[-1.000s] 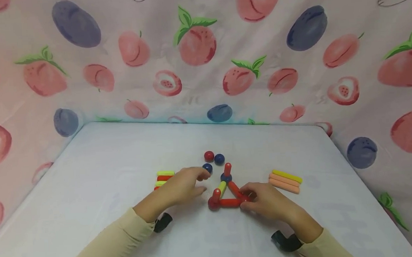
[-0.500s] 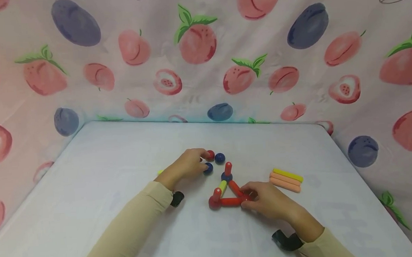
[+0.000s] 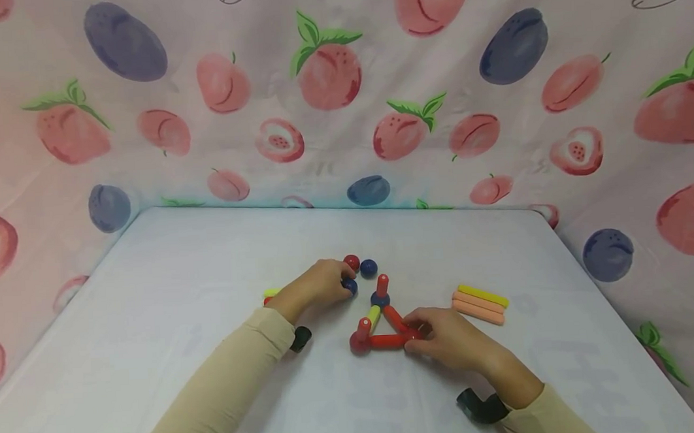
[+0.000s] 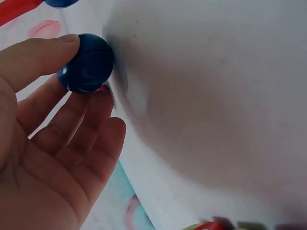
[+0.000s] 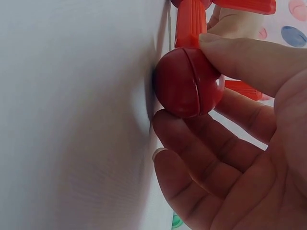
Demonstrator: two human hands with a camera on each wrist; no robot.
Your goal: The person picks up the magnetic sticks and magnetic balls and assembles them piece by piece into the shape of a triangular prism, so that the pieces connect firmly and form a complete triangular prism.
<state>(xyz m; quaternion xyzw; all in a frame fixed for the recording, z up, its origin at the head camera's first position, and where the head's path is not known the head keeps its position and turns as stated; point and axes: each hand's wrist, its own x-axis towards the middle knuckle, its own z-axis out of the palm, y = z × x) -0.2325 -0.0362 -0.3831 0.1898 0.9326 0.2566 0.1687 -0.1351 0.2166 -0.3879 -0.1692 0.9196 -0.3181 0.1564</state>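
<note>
My left hand pinches a dark blue ball between thumb and fingertips, low over the white table. To its right lies a triangle of toy rods joined by balls, with two red sides and one yellow-green. A short red rod stands up from the triangle's blue back ball and another from its red front-left ball. My right hand grips the right corner's red ball, its thumb at the joint with a red rod.
A loose red ball and another blue ball lie behind the triangle. Two peach rods and a yellow rod lie at the right. More rods show partly behind my left forearm. A fruit-print cloth hangs behind the table.
My left hand has moved away from me and right from beside the triangle to the loose balls, and now pinches the nearest blue one. My right hand stays on the red corner ball.
</note>
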